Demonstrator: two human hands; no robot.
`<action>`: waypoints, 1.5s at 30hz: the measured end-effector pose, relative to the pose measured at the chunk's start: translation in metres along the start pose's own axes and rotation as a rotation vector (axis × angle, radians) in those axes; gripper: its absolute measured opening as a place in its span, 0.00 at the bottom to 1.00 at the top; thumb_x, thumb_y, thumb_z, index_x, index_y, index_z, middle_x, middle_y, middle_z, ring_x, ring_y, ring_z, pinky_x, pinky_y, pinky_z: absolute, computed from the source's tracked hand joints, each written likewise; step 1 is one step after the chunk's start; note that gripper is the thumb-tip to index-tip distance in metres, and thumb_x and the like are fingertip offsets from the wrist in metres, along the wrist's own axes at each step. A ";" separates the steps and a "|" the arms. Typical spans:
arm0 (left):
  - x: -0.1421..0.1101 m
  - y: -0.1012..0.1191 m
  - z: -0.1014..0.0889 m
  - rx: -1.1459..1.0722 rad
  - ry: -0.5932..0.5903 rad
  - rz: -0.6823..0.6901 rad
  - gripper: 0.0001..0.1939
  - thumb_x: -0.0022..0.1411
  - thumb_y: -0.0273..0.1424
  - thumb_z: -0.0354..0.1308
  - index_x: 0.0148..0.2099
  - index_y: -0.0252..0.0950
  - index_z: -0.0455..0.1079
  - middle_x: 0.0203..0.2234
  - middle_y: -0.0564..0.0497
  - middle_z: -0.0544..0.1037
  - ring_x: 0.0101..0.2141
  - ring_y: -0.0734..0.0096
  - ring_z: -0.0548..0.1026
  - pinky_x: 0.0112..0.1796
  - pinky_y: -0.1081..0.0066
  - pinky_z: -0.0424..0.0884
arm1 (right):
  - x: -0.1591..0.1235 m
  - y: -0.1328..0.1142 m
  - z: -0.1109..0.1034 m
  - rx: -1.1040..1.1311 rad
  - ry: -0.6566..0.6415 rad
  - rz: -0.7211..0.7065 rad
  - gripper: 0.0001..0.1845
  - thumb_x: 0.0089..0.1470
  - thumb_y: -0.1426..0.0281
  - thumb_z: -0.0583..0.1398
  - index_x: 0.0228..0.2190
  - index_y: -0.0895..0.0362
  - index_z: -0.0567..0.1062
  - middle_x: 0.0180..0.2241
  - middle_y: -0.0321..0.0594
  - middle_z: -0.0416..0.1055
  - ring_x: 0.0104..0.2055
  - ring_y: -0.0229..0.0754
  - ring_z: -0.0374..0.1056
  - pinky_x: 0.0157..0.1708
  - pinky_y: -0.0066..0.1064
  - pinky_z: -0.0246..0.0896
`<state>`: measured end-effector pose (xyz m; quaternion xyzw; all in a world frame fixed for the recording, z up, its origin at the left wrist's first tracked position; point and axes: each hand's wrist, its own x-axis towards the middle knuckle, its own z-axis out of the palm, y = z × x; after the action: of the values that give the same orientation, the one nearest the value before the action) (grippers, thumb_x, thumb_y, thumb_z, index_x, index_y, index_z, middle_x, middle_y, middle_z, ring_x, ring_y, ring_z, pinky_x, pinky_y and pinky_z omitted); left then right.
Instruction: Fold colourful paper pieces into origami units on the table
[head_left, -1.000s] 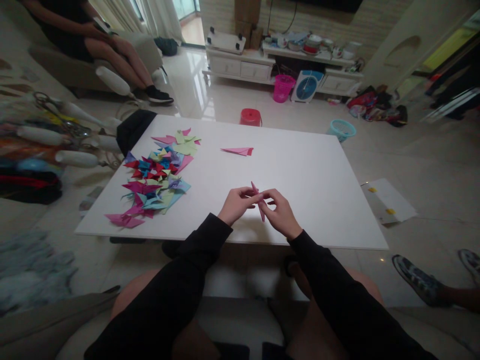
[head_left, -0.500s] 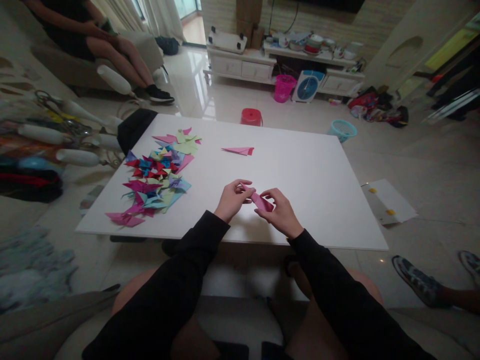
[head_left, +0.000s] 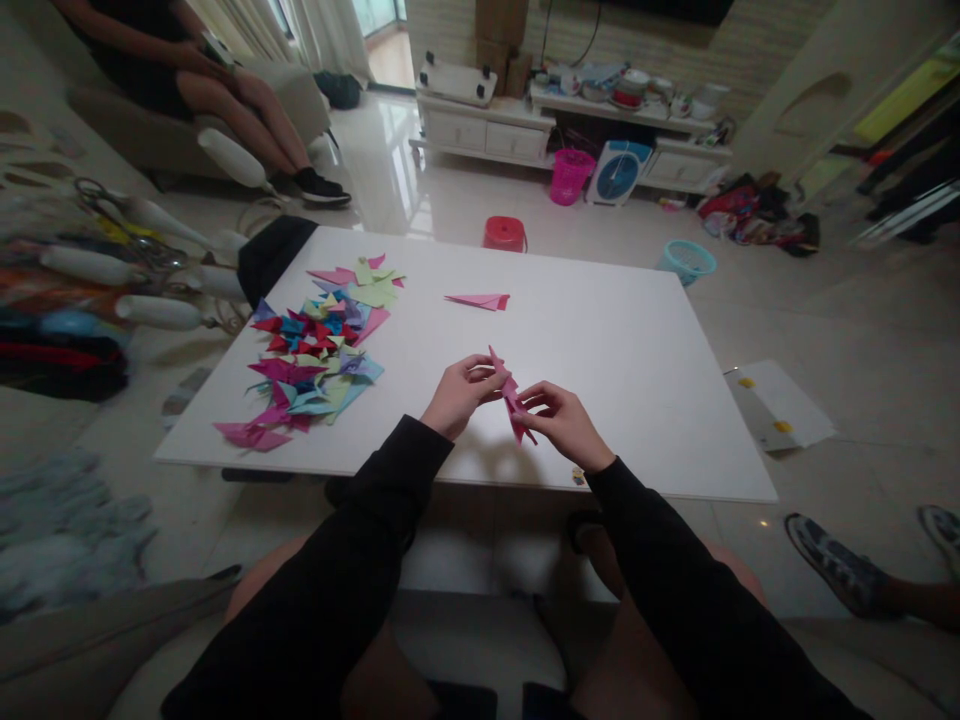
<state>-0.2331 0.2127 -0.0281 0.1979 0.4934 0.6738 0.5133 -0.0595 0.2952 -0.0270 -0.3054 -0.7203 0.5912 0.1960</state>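
Above the near part of the white table (head_left: 630, 400), a pink folded paper piece (head_left: 512, 396) is held between both hands, its narrow tip pointing away from me. My left hand (head_left: 463, 392) pinches its upper part. My right hand (head_left: 559, 415) grips the lower part, where folded flaps stick out. Beyond the hands lies another pink folded paper strip (head_left: 478, 301), pointed at its left end. To the left spreads a pile of folded paper pieces (head_left: 315, 350) in pink, red, blue, green and purple; several look like origami cranes.
A black object (head_left: 274, 258) stands at the table's far left corner. On the floor beyond are a red stool (head_left: 505, 234) and a blue basket (head_left: 688, 262). A person sits on a sofa (head_left: 124, 125) at the upper left. Another person's shoe (head_left: 832, 560) shows at right.
The pink paper piece has turned to a steeper angle, its tip now rising above my left fingers and its lower flaps showing. My right hand has shifted slightly down and right.
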 end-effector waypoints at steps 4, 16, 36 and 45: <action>0.000 0.001 0.000 -0.030 -0.002 -0.007 0.23 0.48 0.33 0.78 0.42 0.31 0.73 0.31 0.46 0.82 0.34 0.69 0.80 0.47 0.60 0.76 | 0.001 -0.001 0.001 0.080 0.028 0.026 0.18 0.47 0.54 0.71 0.31 0.55 0.78 0.38 0.42 0.79 0.36 0.44 0.73 0.33 0.36 0.71; 0.003 0.003 -0.006 0.076 0.062 0.001 0.19 0.47 0.29 0.75 0.40 0.30 0.75 0.28 0.49 0.80 0.30 0.70 0.78 0.40 0.63 0.77 | 0.002 -0.004 -0.001 0.110 0.220 -0.001 0.14 0.52 0.57 0.65 0.25 0.54 0.73 0.26 0.34 0.70 0.30 0.39 0.64 0.31 0.31 0.59; 0.002 0.007 -0.005 0.031 0.082 -0.055 0.18 0.46 0.29 0.74 0.40 0.33 0.75 0.30 0.51 0.76 0.31 0.73 0.73 0.33 0.74 0.67 | 0.003 0.000 -0.001 0.096 0.291 -0.040 0.13 0.55 0.59 0.63 0.25 0.54 0.71 0.25 0.33 0.66 0.29 0.39 0.60 0.32 0.31 0.58; 0.003 0.004 -0.006 0.079 0.089 -0.052 0.19 0.45 0.32 0.77 0.37 0.33 0.75 0.29 0.50 0.77 0.29 0.73 0.73 0.30 0.73 0.67 | 0.000 -0.007 0.001 0.150 0.211 -0.021 0.14 0.53 0.57 0.65 0.27 0.54 0.73 0.32 0.37 0.75 0.32 0.40 0.66 0.30 0.32 0.60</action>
<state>-0.2406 0.2131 -0.0278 0.1747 0.5468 0.6485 0.4998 -0.0621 0.2936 -0.0210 -0.3427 -0.6528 0.6057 0.2991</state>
